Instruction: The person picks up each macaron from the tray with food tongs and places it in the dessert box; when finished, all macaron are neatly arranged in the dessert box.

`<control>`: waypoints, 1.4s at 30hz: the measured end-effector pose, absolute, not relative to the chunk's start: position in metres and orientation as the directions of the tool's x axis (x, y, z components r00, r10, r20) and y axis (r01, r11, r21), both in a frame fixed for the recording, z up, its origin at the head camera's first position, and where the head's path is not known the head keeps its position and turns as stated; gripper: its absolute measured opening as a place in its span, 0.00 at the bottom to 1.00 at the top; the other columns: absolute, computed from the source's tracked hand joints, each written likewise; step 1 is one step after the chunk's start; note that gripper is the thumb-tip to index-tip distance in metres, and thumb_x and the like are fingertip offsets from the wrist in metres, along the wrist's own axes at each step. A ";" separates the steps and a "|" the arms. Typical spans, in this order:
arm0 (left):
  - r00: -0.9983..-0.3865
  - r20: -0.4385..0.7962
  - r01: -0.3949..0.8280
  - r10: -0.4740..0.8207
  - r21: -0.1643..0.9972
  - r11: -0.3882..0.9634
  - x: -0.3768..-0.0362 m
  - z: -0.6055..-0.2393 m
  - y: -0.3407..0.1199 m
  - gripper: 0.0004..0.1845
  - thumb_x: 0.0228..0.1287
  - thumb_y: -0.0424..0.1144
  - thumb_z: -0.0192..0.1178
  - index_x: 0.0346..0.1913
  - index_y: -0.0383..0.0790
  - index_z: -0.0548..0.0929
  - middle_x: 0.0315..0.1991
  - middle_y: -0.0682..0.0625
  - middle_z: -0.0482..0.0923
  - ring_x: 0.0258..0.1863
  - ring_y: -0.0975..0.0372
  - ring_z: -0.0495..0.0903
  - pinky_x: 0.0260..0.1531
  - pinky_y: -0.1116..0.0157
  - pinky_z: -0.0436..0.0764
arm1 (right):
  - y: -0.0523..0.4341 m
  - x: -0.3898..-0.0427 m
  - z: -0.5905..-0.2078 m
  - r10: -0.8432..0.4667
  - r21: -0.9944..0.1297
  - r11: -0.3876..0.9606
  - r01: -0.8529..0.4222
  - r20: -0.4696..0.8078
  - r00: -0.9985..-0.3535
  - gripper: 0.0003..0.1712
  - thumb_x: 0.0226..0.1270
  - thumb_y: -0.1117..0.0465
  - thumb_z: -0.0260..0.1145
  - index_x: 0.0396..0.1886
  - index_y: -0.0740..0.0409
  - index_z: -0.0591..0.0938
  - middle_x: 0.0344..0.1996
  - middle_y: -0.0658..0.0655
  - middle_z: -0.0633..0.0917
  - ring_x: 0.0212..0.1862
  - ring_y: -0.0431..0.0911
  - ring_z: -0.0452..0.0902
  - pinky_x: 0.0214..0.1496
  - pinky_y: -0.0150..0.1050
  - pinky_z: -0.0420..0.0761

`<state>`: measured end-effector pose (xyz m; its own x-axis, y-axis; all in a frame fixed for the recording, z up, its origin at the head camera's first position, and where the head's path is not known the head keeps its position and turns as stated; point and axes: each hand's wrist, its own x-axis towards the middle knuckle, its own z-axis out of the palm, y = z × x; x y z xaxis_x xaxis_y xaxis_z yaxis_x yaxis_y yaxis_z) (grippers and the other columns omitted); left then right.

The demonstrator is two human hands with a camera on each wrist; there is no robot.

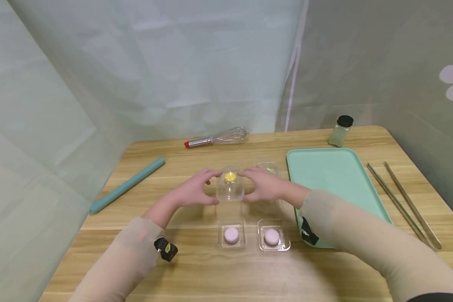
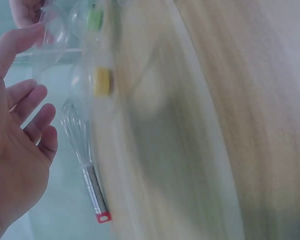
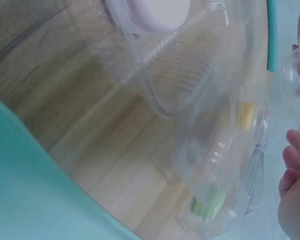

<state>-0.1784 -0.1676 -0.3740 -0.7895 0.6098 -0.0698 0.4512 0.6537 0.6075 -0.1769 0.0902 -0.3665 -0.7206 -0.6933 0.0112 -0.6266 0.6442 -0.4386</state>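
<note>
A small clear plastic clamshell box (image 1: 230,188) stands on the wooden desk (image 1: 196,268), held between both hands. Its domed lid looks closed over a yellow macaron (image 1: 230,177) (a round, flat sweet) that sits upright inside. The left hand (image 1: 193,191) grips the box's left side with curled fingers (image 1: 211,173); the right hand (image 1: 262,183) grips its right side the same way.
</note>
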 end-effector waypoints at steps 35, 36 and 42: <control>-0.722 0.322 0.692 0.612 0.307 0.653 -0.176 -0.365 -0.159 0.48 0.34 0.46 0.75 0.61 0.35 0.64 0.56 0.39 0.62 0.57 0.49 0.62 0.57 0.49 0.64 | 0.100 -0.177 -0.358 -0.645 -0.822 0.434 -0.369 0.002 -0.764 0.44 0.58 0.54 0.69 0.70 0.62 0.59 0.54 0.61 0.78 0.51 0.54 0.73 0.50 0.47 0.74; -0.702 0.351 0.710 0.620 0.280 0.646 -0.176 -0.365 -0.159 0.48 0.34 0.46 0.75 0.61 0.35 0.64 0.56 0.39 0.63 0.56 0.49 0.62 0.56 0.49 0.64 | 0.100 -0.177 -0.358 -0.643 -0.836 0.424 -0.349 -0.006 -0.766 0.44 0.58 0.54 0.69 0.69 0.62 0.59 0.53 0.61 0.78 0.51 0.53 0.73 0.50 0.46 0.74; -0.566 0.511 0.792 0.647 0.118 0.599 -0.180 -0.368 -0.158 0.49 0.29 0.45 0.77 0.60 0.36 0.64 0.53 0.39 0.64 0.50 0.49 0.65 0.47 0.50 0.68 | 0.101 -0.177 -0.358 -0.649 -0.894 0.366 -0.257 -0.048 -0.760 0.40 0.61 0.54 0.67 0.68 0.63 0.61 0.49 0.58 0.81 0.48 0.47 0.76 0.49 0.41 0.76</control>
